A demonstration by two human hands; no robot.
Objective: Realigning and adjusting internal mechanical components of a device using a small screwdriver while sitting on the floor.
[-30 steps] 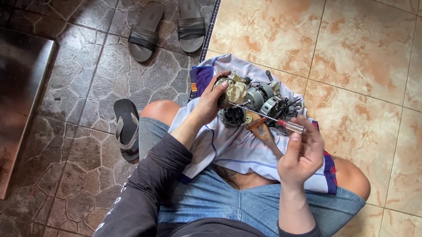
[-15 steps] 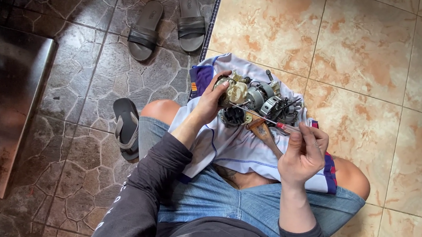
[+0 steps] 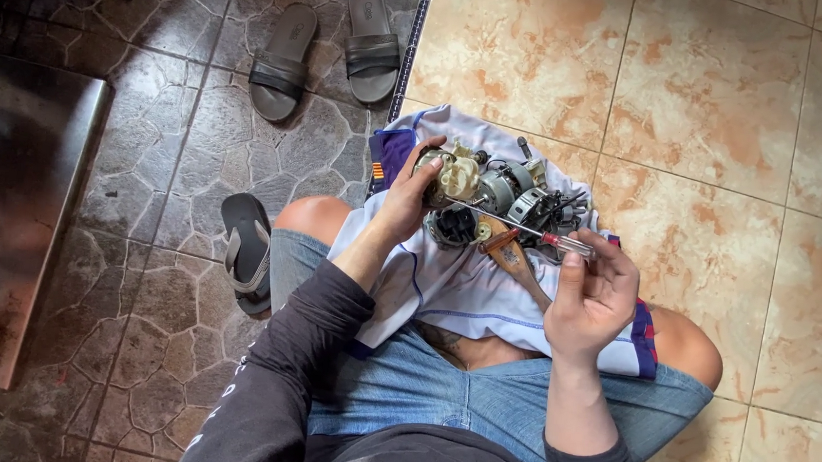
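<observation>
Motor housing (image 3: 451, 177), cream-coloured, sits above my lap cloth (image 3: 465, 284), gripped in my left hand (image 3: 404, 201); my right hand (image 3: 589, 299) pinches a red-handled screwdriver (image 3: 528, 230). If the tip slips, loose parts could roll off.

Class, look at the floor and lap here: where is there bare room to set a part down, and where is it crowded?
Free: tan tiles right of the white cloth. Crowded: the motor parts between the left hand and right hand, and near the sandals.
</observation>
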